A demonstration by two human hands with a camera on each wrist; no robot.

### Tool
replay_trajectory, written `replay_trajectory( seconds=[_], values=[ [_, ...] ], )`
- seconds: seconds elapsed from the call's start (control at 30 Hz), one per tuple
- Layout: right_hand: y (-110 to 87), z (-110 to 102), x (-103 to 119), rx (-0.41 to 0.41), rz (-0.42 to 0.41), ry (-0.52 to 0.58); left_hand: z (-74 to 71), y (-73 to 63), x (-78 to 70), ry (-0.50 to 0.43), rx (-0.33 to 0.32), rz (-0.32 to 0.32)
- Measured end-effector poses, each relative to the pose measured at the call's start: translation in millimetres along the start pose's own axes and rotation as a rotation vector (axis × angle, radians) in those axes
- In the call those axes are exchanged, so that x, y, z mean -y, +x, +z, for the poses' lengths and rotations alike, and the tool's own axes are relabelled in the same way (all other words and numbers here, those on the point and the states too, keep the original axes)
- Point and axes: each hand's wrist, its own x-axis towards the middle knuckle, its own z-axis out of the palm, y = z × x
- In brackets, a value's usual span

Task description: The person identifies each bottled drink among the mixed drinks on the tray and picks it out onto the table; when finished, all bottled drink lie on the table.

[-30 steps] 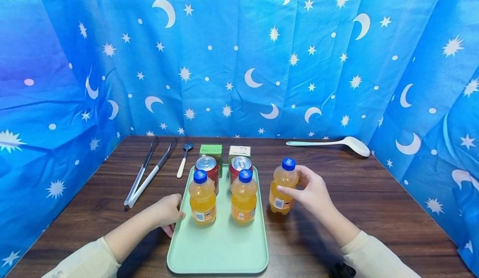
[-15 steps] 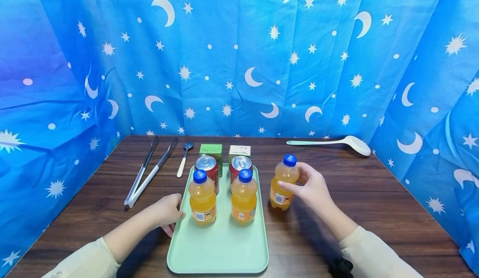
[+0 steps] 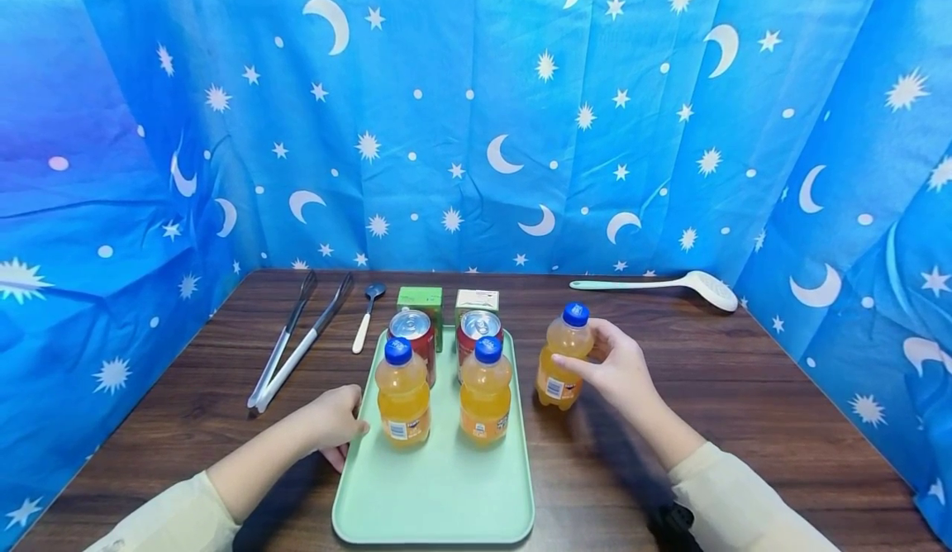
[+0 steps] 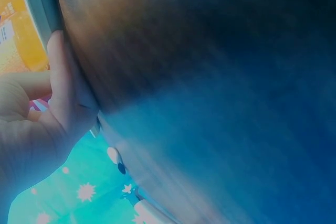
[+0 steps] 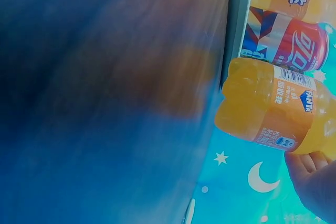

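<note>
My right hand [image 3: 621,370] grips an orange soda bottle [image 3: 563,366] with a blue cap, right of the pale green tray [image 3: 439,502]. In the right wrist view this bottle [image 5: 278,106] looks slightly tilted, its base seemingly just off the table. My left hand [image 3: 335,424] holds the tray's left rim, thumb on top; the fingers beneath are partly hidden. On the tray stand two more orange soda bottles, one left [image 3: 403,395] and one right [image 3: 485,395]. Behind them are two red cola cans, left [image 3: 418,329] and right [image 3: 479,326].
A green box [image 3: 420,297] and a white-topped box [image 3: 478,298] stand behind the cans. Tongs [image 3: 297,349] and a spoon [image 3: 366,321] lie left on the wooden table [image 3: 744,411]. A slotted skimmer [image 3: 669,283] lies at the back right, before a blue curtain [image 3: 476,122].
My right hand has shifted the bottle slightly up and away in the head view. The left hand, tray and things on it have stayed put.
</note>
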Motion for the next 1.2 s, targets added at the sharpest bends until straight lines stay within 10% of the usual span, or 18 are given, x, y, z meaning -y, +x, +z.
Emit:
replay_trajectory(
  seconds=[1.2],
  values=[
    [15.8,6.1,-4.9,-0.002,0.062,0.006,-0.9,-4.4,-4.0,0.007,-0.005,0.000]
  ],
)
